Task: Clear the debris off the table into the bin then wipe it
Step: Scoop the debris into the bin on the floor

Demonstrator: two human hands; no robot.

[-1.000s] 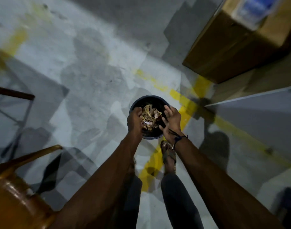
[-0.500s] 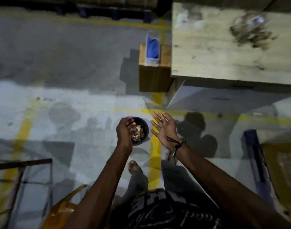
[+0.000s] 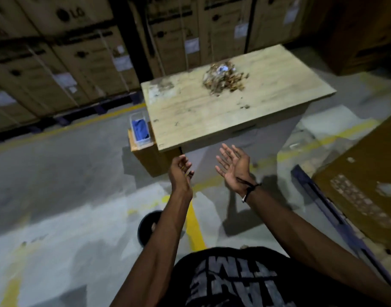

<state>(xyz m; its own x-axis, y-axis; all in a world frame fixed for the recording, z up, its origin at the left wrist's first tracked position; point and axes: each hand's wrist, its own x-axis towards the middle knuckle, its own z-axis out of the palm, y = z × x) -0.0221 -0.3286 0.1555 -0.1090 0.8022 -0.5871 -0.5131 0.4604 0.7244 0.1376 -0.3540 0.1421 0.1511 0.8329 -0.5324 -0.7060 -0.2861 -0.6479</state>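
The counter (image 3: 212, 116) stands ahead of both hands (image 3: 207, 171) with the debris pile (image 3: 223, 78) on its far side, a container (image 3: 140, 129) to its left, and the bin (image 3: 148, 227) on the floor below the left forearm

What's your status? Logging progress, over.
Both hands, left and right, empty. Debris pile on table. Bin beneath left arm. Nothing blocking.

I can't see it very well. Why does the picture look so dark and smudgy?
Head view: the light is dim, so the stacked brown cardboard boxes sink into shadow; camera motion smears the pile of brown debris on the pale wooden table; the wide lens bends straight edges; the open right hand and left hand stay fairly sharp.
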